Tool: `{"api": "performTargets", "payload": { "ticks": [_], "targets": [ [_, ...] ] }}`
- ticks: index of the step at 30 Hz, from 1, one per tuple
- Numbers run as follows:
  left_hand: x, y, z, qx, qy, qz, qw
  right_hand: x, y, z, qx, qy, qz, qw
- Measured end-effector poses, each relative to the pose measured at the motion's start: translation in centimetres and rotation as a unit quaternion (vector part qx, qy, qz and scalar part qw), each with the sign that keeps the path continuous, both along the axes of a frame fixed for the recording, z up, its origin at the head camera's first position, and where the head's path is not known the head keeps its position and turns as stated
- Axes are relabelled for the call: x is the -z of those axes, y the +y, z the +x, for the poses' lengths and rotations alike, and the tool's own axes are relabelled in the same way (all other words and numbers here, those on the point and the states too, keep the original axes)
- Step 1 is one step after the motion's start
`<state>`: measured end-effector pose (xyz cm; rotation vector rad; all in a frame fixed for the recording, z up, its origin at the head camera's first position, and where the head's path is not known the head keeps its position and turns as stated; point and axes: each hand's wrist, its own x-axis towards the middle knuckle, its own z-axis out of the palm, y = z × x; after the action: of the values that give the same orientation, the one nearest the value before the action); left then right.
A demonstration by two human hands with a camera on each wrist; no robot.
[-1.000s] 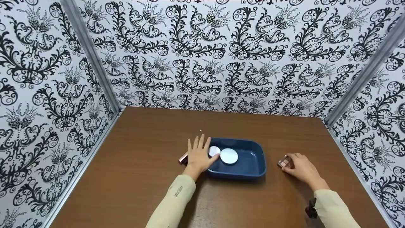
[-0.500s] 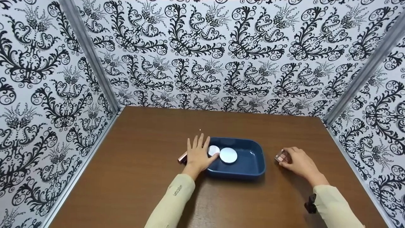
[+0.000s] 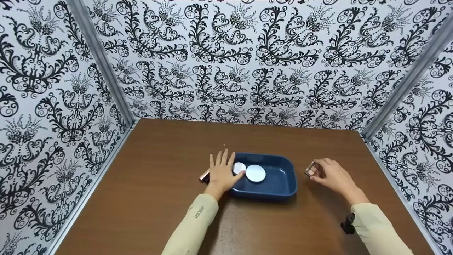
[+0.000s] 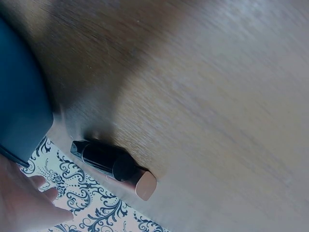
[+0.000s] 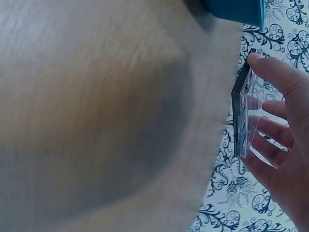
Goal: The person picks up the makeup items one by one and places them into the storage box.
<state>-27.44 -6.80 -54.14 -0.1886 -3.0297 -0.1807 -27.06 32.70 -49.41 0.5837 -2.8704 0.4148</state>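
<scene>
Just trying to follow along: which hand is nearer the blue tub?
Left. The left hand lies over the left end of the blue tub; the right hand is apart, right of the tub, holding an eyeshadow palette.

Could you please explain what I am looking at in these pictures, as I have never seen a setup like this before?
Of course. There is no robot here: you are seeing a person's bare hands at work. The wide view comes from a camera worn on the head, looking forward and down. The two closer views come from cameras on the left and right wrists.

On the brown table stands a blue tray with two white discs inside. Left of it lie a black tube and a pink-ended tube, close together. Patterned walls surround the table.

The left hand is spread at the tray's left end and grips nothing. The right hand holds a small palette by its edges, to the right of the tray.
</scene>
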Motion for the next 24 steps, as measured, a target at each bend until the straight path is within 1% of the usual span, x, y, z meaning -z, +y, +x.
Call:
{"api": "performTargets", "payload": {
  "ticks": [8,11,17,24],
  "targets": [
    [-0.1,0.0,0.0,0.0,0.0,0.001,1.0,-0.9,-0.9,-0.1,-0.007,0.004,0.002,1.0],
    [0.1,0.0,0.0,0.0,0.007,-0.001,1.0,-1.1,-1.4,-0.1,-0.01,0.005,0.0,1.0],
    [0.0,0.0,0.0,0.0,0.007,0.005,1.0,-1.8,-2.8,0.0,-0.021,0.015,-0.005,1.0],
    [-0.1,0.1,0.1,0.0,0.007,0.01,0.9999,-2.0,-4.5,-0.2,-0.032,0.017,-0.01,0.999]
  ]
}}
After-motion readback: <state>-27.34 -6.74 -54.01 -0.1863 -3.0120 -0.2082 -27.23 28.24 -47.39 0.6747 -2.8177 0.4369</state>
